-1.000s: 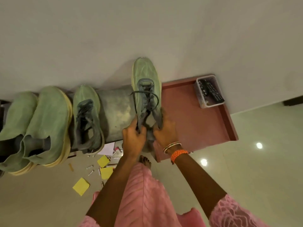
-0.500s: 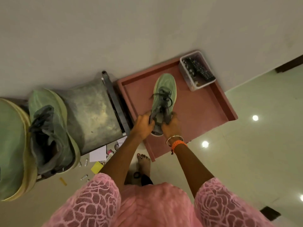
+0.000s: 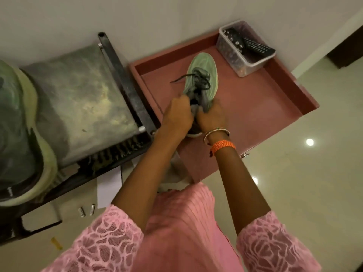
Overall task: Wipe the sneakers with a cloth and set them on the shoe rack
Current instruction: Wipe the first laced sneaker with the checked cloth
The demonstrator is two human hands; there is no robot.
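Note:
A pale green sneaker [image 3: 203,70] with dark grey laces rests on the red-brown tray-like shelf [image 3: 261,107], toe pointing to the wall. My left hand [image 3: 177,114] grips the left side of its collar near the heel. My right hand [image 3: 213,116] grips the right side of the collar. The heel is mostly hidden under both hands. Another green sneaker [image 3: 21,138] with a yellowed sole sits on the dark shoe rack [image 3: 78,103] at the far left. No cloth is visible.
A clear plastic box [image 3: 235,61] holding remote controls stands in the shelf's back right corner. The rack's black metal bar [image 3: 125,83] runs between rack and shelf. Papers [image 3: 108,187] and small items lie on the floor below. The wall is close behind.
The sneaker has been carried from above the dusty rack to the right and set down on the red-brown shelf. Both hands still hold its collar. The view has moved closer and rightward.

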